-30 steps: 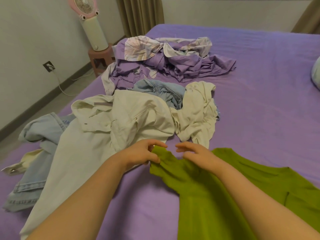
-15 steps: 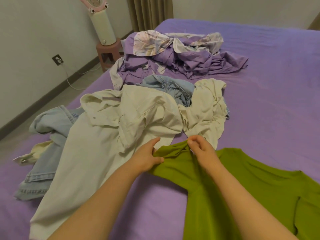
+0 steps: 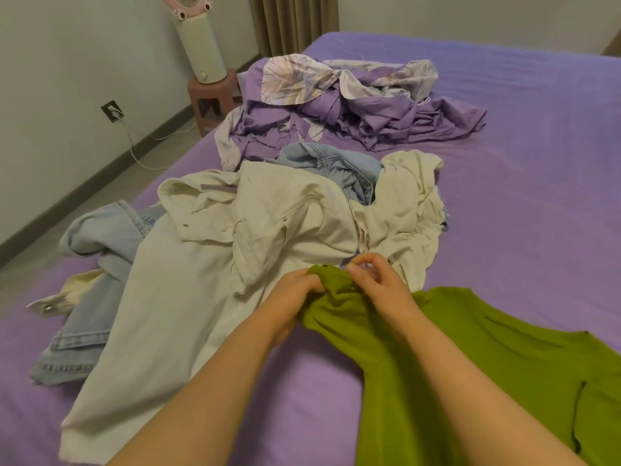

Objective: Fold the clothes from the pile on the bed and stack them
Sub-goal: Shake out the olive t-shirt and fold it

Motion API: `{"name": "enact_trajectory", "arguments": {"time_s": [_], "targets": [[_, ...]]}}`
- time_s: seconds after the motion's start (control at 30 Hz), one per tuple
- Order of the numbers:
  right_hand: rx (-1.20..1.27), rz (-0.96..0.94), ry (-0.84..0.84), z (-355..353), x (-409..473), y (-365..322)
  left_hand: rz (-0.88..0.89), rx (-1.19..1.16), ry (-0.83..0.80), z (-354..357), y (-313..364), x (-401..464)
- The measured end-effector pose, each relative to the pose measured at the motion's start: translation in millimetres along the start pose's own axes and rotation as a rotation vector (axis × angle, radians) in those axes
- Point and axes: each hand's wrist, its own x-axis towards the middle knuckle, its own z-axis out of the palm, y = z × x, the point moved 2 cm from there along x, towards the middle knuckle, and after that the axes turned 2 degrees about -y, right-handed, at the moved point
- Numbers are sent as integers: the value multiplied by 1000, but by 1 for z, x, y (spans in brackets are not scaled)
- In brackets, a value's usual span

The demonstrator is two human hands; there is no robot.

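Pinching green shirt [image 3: 487,371] sleeve end: left hand [image 3: 295,290], right hand [image 3: 379,284] both gripping | shirt body trails right-and-near of hands | cream pile [image 3: 268,230] just beyond.

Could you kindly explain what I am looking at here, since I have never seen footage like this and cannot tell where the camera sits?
There is no machine: a person wears a camera on the head, looking down at their own arms. On the purple bed lies a pile: cream garments, light blue jeans and purple patterned bedding. Nearest is a green shirt. The left hand grips a bunched end of it, and the right hand pinches the same end. A small fan stands on a stool beside the bed.
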Motion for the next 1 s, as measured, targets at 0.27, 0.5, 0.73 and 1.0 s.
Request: {"name": "enact_trajectory", "arguments": {"time_s": [0.27, 0.5, 0.73, 1.0], "targets": [[127, 19, -154, -1, -6, -13, 126, 80, -77, 1, -2, 0], [106, 184, -115, -4, 5, -17, 106, 119, -241, -3, 2, -5], [131, 72, -246, 0, -3, -22, 97, -13, -224, -4, -2, -5], [-56, 75, -413, -11, -11, -29, 47, -19, -208, -4, -5, -6]]}}
